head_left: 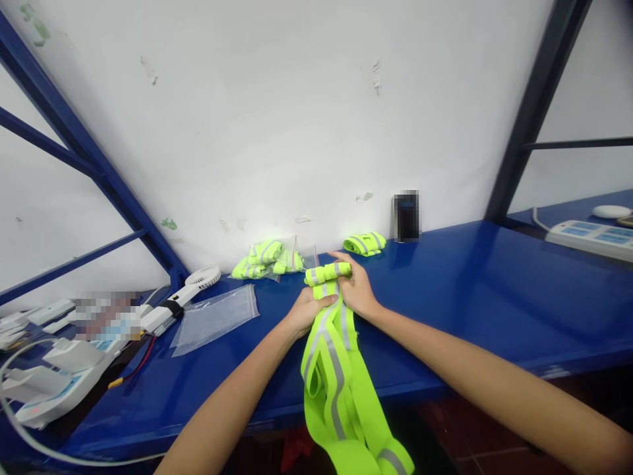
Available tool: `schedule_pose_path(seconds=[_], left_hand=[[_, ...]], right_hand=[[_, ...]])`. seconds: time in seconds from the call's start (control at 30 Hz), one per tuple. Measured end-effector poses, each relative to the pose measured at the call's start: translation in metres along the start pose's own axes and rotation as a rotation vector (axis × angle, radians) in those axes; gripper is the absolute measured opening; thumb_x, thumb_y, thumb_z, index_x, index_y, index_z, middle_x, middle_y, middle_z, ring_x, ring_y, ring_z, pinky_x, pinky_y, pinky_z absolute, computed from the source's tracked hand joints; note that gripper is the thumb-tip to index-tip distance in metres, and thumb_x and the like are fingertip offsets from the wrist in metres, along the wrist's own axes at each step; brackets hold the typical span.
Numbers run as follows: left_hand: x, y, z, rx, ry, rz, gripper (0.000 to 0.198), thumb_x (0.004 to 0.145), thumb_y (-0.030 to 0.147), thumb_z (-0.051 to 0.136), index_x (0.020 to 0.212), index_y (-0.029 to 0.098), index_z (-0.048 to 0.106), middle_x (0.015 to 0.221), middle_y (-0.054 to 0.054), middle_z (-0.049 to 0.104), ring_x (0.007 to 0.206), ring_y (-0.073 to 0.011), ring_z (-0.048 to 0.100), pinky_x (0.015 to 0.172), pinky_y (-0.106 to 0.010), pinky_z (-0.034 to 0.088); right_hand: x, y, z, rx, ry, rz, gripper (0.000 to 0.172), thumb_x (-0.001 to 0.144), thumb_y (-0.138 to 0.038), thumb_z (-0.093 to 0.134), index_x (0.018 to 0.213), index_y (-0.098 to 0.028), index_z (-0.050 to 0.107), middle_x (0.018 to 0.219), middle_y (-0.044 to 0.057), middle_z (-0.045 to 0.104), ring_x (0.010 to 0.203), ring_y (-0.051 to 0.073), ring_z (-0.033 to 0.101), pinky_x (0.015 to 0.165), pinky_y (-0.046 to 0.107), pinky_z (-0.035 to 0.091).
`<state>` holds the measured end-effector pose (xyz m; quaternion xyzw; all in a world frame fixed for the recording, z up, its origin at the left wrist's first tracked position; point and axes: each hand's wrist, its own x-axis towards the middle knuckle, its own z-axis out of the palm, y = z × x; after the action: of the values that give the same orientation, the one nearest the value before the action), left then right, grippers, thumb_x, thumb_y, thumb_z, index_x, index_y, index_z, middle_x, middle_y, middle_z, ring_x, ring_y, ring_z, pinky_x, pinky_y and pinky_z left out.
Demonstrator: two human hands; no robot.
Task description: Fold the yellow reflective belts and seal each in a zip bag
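A neon-yellow reflective strap (341, 382) with grey stripes is between my hands, its far end rolled up and its loose lengths hanging over the table's front edge. My left hand (309, 309) grips the strap just below the roll, thumb on top. At the roll's right side, my right hand (357, 287) is closed on the strap, with one finger stretched out behind the roll. A rolled neon-yellow strap (364, 243) lies by the wall beyond my right hand. Bagged neon-yellow straps (267, 257) are piled to the left of it.
Clear zip bags (217, 316) lie on the blue table (445, 297), left of my hands. Farther left are a white handheld fan (202, 277) and a power strip (69, 389) with plugs and cables. A dark blurred object (406, 216) leans on the wall.
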<state>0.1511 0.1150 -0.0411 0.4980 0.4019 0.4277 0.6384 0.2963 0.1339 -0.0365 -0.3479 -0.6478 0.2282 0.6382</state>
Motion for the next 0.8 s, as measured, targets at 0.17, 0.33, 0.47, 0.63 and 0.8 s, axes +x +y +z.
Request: schedule_pose_path(seconds=[0.17, 0.33, 0.47, 0.63, 0.8], left_hand=[[0.0, 0.002, 0.0, -0.092, 0.072, -0.017, 0.052, 0.052, 0.02, 0.088, 0.1, 0.013, 0.068, 0.094, -0.01, 0.073, 0.081, -0.0231, 0.069, 0.081, -0.036, 0.051], [0.001, 0.005, -0.007, -0.133, 0.08, -0.038, 0.047, 0.054, 0.019, 0.086, 0.097, 0.011, 0.069, 0.089, -0.009, 0.073, 0.076, -0.0208, 0.068, 0.078, -0.034, 0.052], [0.0, 0.007, -0.014, -0.107, 0.108, -0.005, 0.047, 0.056, 0.019, 0.085, 0.099, 0.012, 0.067, 0.087, -0.007, 0.072, 0.075, -0.0198, 0.068, 0.074, -0.032, 0.051], [0.0, 0.008, -0.015, -0.063, 0.114, 0.017, 0.05, 0.055, 0.02, 0.085, 0.101, 0.012, 0.067, 0.089, -0.007, 0.072, 0.077, -0.0203, 0.067, 0.074, -0.032, 0.051], [-0.002, 0.004, -0.011, 0.022, 0.026, 0.042, 0.042, 0.06, 0.028, 0.084, 0.094, 0.01, 0.069, 0.083, -0.007, 0.072, 0.069, -0.0169, 0.065, 0.069, -0.029, 0.05]], right_hand=[[0.003, 0.001, -0.005, 0.019, -0.132, -0.065, 0.044, 0.068, -0.003, 0.038, 0.09, -0.023, 0.07, 0.096, 0.004, 0.064, 0.094, 0.021, 0.06, 0.086, 0.034, 0.046], [0.004, -0.002, -0.017, -0.029, -0.376, -0.16, 0.043, 0.078, -0.005, 0.041, 0.109, -0.024, 0.064, 0.108, 0.006, 0.059, 0.104, 0.022, 0.057, 0.095, 0.037, 0.043], [0.003, -0.006, -0.022, -0.109, -0.534, -0.243, 0.03, 0.088, -0.023, 0.053, 0.117, -0.023, 0.057, 0.121, 0.009, 0.054, 0.115, 0.024, 0.052, 0.101, 0.041, 0.04], [0.005, -0.005, -0.021, -0.154, -0.532, -0.273, 0.023, 0.089, -0.028, 0.057, 0.11, -0.021, 0.059, 0.125, 0.012, 0.054, 0.116, 0.024, 0.053, 0.1, 0.041, 0.041], [0.011, 0.004, -0.024, -0.128, -0.41, -0.296, 0.024, 0.084, -0.02, 0.06, 0.108, -0.021, 0.061, 0.114, 0.01, 0.061, 0.106, 0.023, 0.059, 0.094, 0.04, 0.046]])
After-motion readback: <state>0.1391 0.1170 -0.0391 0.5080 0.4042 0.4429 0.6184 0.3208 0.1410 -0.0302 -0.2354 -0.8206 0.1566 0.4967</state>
